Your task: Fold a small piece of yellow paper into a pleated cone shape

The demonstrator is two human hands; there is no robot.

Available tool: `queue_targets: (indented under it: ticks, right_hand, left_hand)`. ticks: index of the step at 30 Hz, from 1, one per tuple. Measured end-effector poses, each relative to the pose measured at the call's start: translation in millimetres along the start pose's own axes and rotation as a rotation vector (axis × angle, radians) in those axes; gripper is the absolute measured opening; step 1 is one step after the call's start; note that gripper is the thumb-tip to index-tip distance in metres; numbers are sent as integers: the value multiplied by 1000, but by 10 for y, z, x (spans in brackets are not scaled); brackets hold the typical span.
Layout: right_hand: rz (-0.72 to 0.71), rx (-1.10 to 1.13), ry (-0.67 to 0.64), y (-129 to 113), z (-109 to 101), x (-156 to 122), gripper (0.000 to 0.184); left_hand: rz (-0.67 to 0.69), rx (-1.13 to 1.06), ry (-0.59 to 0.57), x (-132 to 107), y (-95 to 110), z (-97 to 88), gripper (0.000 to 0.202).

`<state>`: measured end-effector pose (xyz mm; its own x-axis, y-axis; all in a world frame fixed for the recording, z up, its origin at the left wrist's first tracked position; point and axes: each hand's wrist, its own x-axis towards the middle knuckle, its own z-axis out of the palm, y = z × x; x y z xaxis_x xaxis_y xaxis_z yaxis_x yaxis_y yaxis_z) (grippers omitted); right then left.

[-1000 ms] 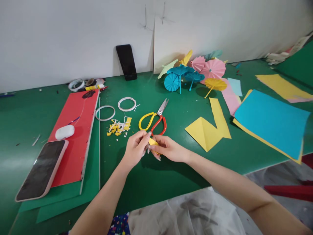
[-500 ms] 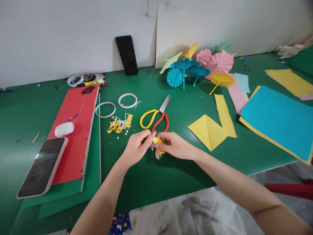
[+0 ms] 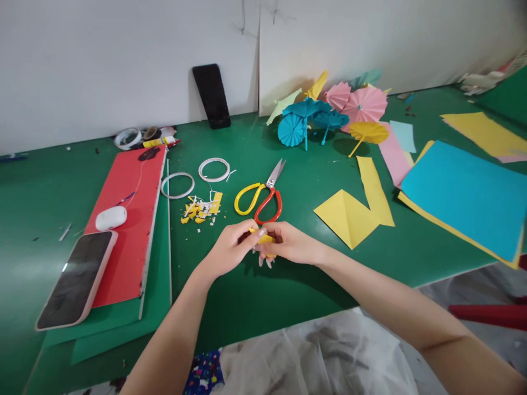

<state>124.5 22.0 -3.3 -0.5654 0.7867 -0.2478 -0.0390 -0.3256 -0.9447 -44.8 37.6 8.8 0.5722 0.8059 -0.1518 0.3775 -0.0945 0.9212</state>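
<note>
My left hand [image 3: 228,249] and my right hand [image 3: 288,244] meet over the green table [image 3: 255,296], both pinching a small folded yellow paper piece [image 3: 263,239] between their fingertips. Just beyond them lie scissors [image 3: 263,195] with one yellow and one red handle, blades pointing away from me. A pile of yellow and white paper scraps [image 3: 201,209] sits to the left of the scissors. A cut yellow sheet [image 3: 356,206] lies to the right of my hands.
A red board [image 3: 123,225] at left carries a white earbud case [image 3: 111,218] and a phone [image 3: 76,280]. Two tape rings [image 3: 177,185] lie nearby. Paper umbrellas [image 3: 329,112] stand at the back. Blue paper [image 3: 465,195] lies at right. A dark phone [image 3: 212,96] leans on the wall.
My hands stay together on the yellow piece, with the fingers shifting slightly on it. The view has moved a little.
</note>
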Motion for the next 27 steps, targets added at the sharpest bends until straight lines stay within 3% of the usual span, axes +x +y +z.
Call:
queue_targets:
  ticks: [9,18,22,27]
  right_hand:
    - [-16,-116,-24,-26,22,-37,25]
    - [-39,-106,19,-11,32,-10,23]
    - [42,-82,-7,1,-16,-3,25]
    - [28,-18,-31,-55,-68,-13,29]
  left_hand:
    - [78,-35,22,13,-16,-10,31]
    - [22,-51,25,32,-53,-31,30]
    - [-32,-75,90,25,-55,-54,39]
    - [-60,-49,147,27,-51,-64,38]
